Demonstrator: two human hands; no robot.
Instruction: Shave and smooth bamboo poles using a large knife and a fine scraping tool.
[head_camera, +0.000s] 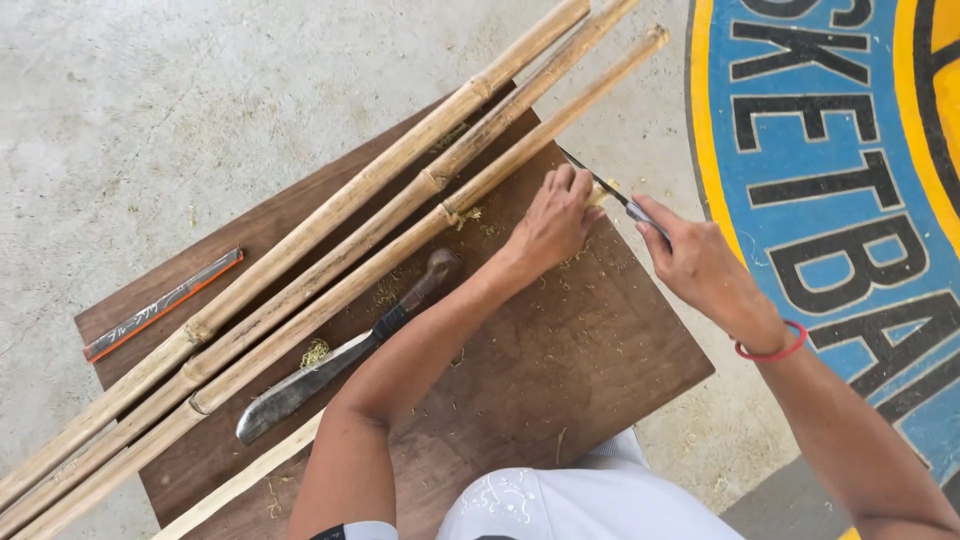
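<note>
Gripping knife (612, 192), right hand (700, 265) clenched, blade beside bamboo (330, 265). Left hand (552, 225) curled, pressing small piece (600, 193) on board (560, 370); both forearms extended over board.

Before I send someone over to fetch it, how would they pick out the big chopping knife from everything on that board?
Find the brown wooden board on the concrete floor, with three bamboo poles lying slantwise across it. Just below the nearest pole, beside the person's left forearm, lies the chopping knife. Its broad, dull grey blade and dark handle set it apart from the slim knife worked by the right hand.
</note>
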